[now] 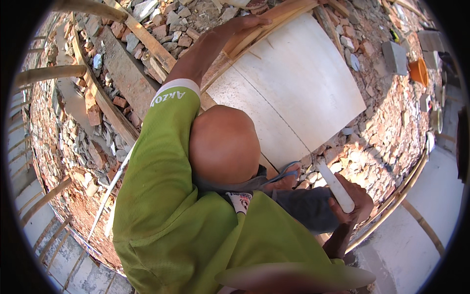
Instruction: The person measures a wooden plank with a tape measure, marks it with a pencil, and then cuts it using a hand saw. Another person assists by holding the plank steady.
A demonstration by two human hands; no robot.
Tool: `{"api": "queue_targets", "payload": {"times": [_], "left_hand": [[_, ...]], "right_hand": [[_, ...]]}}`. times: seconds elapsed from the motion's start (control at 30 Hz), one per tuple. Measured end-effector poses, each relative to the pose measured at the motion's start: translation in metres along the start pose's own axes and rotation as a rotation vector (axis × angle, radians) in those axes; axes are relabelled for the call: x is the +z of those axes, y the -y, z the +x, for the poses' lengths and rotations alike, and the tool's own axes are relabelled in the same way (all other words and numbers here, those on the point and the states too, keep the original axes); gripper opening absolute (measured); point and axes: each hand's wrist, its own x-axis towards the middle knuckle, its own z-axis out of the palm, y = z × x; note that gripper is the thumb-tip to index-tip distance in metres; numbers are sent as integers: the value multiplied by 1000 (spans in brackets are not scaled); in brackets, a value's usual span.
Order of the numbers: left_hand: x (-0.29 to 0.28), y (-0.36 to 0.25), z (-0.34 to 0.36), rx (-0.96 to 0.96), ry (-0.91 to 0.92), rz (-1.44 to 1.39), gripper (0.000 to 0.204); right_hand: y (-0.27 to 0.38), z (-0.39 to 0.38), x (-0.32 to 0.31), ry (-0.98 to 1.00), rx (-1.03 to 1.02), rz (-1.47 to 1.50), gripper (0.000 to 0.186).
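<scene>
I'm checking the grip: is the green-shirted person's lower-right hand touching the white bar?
Touching. The head view shows that hand closed around the white bar, with fingers wrapped over its lower end.

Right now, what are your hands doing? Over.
Left hand flat on wooden slats beside the pale slab. Right hand shut on white stick. Rubble all round.

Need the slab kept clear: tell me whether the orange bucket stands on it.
No, the orange bucket stands on rubble at the right, apart from the white slab.
</scene>
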Motion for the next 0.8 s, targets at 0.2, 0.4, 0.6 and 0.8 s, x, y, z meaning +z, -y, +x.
{"api": "queue_targets", "payload": {"times": [0.2, 0.4, 0.6, 0.8], "left_hand": [[6, -21, -14, -29, -52, 65, 95], [12, -22, -11, 3, -26, 23, 90], [4, -11, -16, 29, -11, 60, 91], [7, -7, -6, -39, -57, 85, 90]], "right_hand": [[-36, 85, 100, -37, -174, 44, 52], [-80, 140, 156, -115, -75, 185, 48], [-78, 38, 88, -2, -55, -36, 49], [-90, 60, 76, -171, 32, 49, 47]]}}
